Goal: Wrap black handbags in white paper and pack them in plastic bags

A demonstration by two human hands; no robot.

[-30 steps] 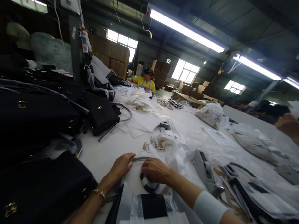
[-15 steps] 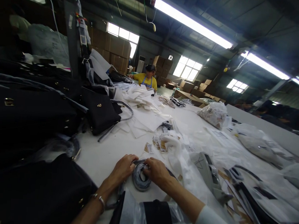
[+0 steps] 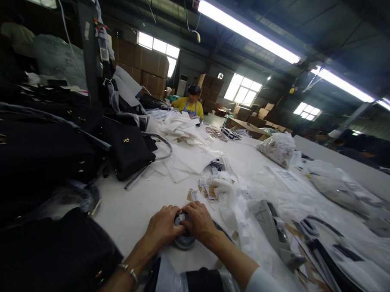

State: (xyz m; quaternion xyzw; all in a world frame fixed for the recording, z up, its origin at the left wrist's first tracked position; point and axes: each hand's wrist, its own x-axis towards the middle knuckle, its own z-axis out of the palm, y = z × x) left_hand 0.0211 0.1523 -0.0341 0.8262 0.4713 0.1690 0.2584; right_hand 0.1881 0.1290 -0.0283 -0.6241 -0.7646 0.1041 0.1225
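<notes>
A dark strap wrapped in clear plastic lies rolled into a coil [image 3: 184, 242] on the white table, largely covered by my fingers. My left hand [image 3: 164, 222] grips the coil's left side, thumb across its middle. From the right, my right hand [image 3: 199, 219] curls around the top of the same coil, and the thumbs almost meet. A length of dark strap [image 3: 222, 230] runs out to the right behind my right wrist. Just below, close to my body, lies a black item with a plastic wrap [image 3: 205, 284].
Black handbags [image 3: 125, 147] with gold clasps crowd the left side. White paper sheets [image 3: 188, 152] and small tags [image 3: 206, 187] lie ahead. To the right are a grey tape dispenser [image 3: 270, 229], plastic wrap [image 3: 243, 225] and a bag of parts [image 3: 277, 148]. A person in yellow [image 3: 190, 106] sits beyond.
My hands have drawn together over the coil, hiding more of it. The strap piece stretched between my fingers no longer shows above it.
</notes>
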